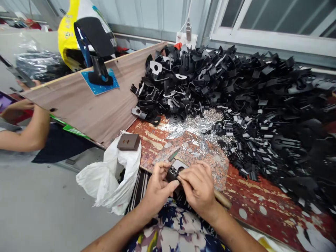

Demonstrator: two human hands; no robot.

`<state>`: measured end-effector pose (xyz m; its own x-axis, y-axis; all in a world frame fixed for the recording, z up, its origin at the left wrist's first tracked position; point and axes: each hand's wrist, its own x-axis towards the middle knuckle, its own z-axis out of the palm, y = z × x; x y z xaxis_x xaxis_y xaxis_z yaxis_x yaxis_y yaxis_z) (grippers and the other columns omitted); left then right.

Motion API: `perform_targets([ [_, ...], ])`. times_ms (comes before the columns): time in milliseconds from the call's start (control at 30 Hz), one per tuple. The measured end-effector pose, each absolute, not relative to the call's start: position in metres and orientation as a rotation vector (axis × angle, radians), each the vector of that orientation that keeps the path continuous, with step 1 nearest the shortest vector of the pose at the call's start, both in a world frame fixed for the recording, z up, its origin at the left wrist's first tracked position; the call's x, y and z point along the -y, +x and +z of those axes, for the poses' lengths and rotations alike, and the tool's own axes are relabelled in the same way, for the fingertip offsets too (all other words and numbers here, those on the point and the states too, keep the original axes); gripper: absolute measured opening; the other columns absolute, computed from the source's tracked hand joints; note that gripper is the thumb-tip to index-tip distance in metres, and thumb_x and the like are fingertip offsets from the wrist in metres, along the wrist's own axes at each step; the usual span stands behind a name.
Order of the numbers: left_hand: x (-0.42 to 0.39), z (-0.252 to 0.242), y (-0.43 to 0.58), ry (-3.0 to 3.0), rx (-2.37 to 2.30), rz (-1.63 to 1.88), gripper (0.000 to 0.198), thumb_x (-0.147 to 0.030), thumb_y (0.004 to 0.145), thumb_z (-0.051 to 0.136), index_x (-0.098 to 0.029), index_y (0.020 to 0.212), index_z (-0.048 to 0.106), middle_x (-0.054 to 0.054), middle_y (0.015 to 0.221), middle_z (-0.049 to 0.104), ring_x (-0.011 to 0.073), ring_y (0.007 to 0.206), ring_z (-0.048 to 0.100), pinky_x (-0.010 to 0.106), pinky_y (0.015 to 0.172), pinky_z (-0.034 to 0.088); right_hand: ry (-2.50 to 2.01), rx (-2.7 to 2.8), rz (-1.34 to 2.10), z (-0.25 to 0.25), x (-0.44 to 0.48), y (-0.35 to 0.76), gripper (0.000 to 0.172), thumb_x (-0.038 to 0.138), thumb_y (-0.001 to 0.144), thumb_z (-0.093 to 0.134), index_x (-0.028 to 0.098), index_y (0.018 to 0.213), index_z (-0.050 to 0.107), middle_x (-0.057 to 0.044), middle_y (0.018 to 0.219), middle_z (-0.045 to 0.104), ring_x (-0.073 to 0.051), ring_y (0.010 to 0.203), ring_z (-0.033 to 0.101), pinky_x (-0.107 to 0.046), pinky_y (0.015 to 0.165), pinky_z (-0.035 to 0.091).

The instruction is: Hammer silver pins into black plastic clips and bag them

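My left hand (157, 187) and my right hand (198, 187) meet at the near edge of the worn red table (252, 199). Both pinch a small black plastic clip (173, 173) with a pale metal plate on it, held just above the table edge. The fingers of both hands are closed on that part. A wooden handle (222, 199) sticks out from under my right hand. Just beyond my hands lies a scatter of small silver pins (195, 131).
A large heap of black plastic clips (252, 101) covers the far and right part of the table. A slanted wooden board (97, 101) stands at left, a white plastic bag (110, 175) below it. Another person's arm (23, 131) is at far left.
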<state>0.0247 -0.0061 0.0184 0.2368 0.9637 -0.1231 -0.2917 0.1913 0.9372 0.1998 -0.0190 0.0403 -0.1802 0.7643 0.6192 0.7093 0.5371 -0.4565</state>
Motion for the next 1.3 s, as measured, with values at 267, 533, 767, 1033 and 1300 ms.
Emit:
perform_targets([
  [267, -0.006, 0.001, -0.022, 1.213, -1.307, 0.819, 0.04, -0.054, 0.099, 0.043, -0.021, 0.113, 0.06, -0.001, 0.076, 0.06, 0.0126, 0.048, 0.045, 0.022, 0.041, 0.034, -1.787, 2.347, -0.307, -0.001, 0.021, 0.253, 0.019, 0.032, 0.096, 0.055, 0.02, 0.082, 0.055, -0.009, 0.084, 0.061, -0.026, 0.079, 0.058, -0.036, 0.068, 0.039],
  [533, -0.016, -0.027, 0.007, 1.494, -1.414, 0.864, 0.041, -0.046, 0.1, 0.036, -0.021, 0.077, 0.058, 0.0, 0.068, 0.051, 0.0182, 0.064, 0.05, 0.028, 0.064, 0.04, -1.62, 2.301, -0.044, 0.024, 0.045, 0.264, 0.037, 0.024, 0.103, 0.04, 0.022, 0.139, 0.05, -0.002, 0.077, 0.068, -0.017, 0.058, 0.063, -0.028, 0.049, 0.042],
  [767, -0.017, -0.032, 0.002, 1.526, -1.429, 0.889, 0.039, -0.043, 0.102, 0.035, -0.022, 0.071, 0.05, -0.002, 0.066, 0.045, 0.0178, 0.065, 0.044, 0.03, 0.066, 0.034, -1.488, 2.298, 0.015, 0.015, 0.054, 0.251, 0.056, 0.015, 0.101, 0.039, 0.027, 0.156, 0.035, -0.003, 0.08, 0.067, -0.017, 0.056, 0.061, -0.028, 0.051, 0.047],
  [1033, -0.008, -0.012, -0.013, 1.326, -1.088, 0.87, 0.041, -0.035, 0.09, 0.061, -0.023, 0.129, 0.056, 0.004, 0.099, 0.065, 0.0184, 0.082, 0.063, 0.024, 0.062, 0.047, -1.61, 2.2, 0.107, -0.005, 0.03, 0.256, 0.047, 0.025, 0.101, 0.047, 0.024, 0.147, 0.049, -0.012, 0.113, 0.067, -0.027, 0.097, 0.065, -0.04, 0.078, 0.054],
  [1300, -0.008, 0.028, -0.027, 1.509, -0.619, 1.012, 0.027, -0.014, 0.089, 0.067, -0.026, 0.114, 0.07, 0.008, 0.115, 0.064, 0.0223, 0.112, 0.059, 0.035, 0.098, 0.047, -1.607, 2.032, 0.021, -0.016, 0.027, 0.269, 0.036, 0.017, 0.101, 0.043, 0.021, 0.133, 0.059, -0.01, 0.109, 0.067, -0.026, 0.099, 0.058, -0.042, 0.084, 0.047],
])
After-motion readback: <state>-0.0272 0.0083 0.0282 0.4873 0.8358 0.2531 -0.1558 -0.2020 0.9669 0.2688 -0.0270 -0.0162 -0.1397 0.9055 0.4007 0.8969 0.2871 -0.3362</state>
